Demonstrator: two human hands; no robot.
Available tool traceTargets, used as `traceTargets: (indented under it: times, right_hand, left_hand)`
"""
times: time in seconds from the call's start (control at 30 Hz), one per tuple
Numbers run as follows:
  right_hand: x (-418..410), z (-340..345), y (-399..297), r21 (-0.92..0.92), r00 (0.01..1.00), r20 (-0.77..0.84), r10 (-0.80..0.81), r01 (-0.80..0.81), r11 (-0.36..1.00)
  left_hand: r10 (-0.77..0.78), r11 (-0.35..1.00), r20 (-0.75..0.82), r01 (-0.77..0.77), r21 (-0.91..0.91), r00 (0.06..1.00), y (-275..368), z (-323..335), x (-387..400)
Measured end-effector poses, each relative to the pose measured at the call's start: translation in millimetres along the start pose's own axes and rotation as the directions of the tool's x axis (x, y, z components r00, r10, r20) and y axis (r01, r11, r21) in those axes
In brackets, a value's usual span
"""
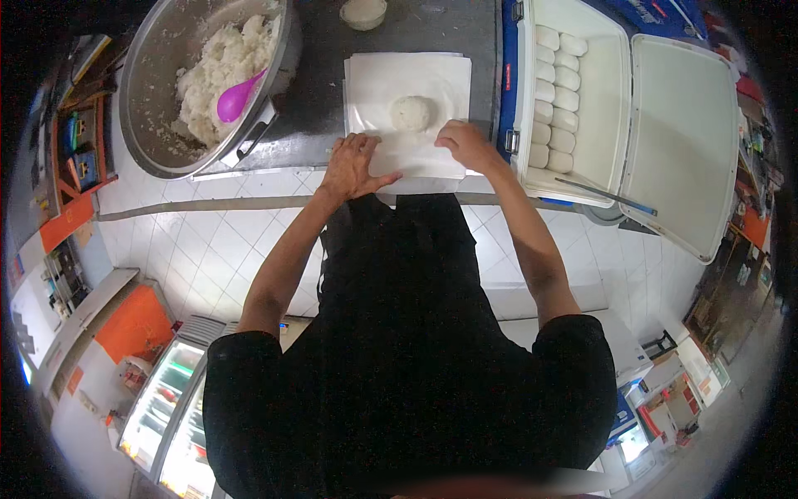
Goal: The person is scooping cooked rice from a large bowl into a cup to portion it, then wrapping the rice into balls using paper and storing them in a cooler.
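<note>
A rounded lump of cooked white rice (410,113) rests on a stack of white wrapping sheets (386,75) in front of me. My left hand (354,163) lies at the left front edge of the stack, its thumb spread away from the bent fingers. On the other side, my right hand (466,145) has its fingers curled and pinched at the right part of the top sheet, a little in front of the rice lump. Neither hand touches the lump. The fingertips of the right hand are partly hidden.
A large metal pot (140,118) of loose rice (218,81) stands left, with a purple spoon (234,103) inside. A small bowl (363,14) sits behind the sheets. An open cooler box (598,118) at right holds several white packets (564,100); a thin rod (608,196) crosses its front corner.
</note>
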State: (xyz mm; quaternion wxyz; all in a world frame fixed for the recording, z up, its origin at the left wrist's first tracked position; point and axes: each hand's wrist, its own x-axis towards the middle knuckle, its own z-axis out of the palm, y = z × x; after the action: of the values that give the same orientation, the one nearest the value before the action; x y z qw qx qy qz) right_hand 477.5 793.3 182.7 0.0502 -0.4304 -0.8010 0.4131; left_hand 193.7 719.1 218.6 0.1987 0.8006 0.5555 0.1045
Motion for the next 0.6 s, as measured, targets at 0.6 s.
traceTargets:
  times: [0.6]
  right_hand:
    - [50.3,-47.0,6.4,0.11,0.95,-0.095,0.296,-0.286,0.952]
  left_hand:
    - [-0.348,0.717,0.25,0.428,-0.55,0.904,-81.6,10.3,87.3]
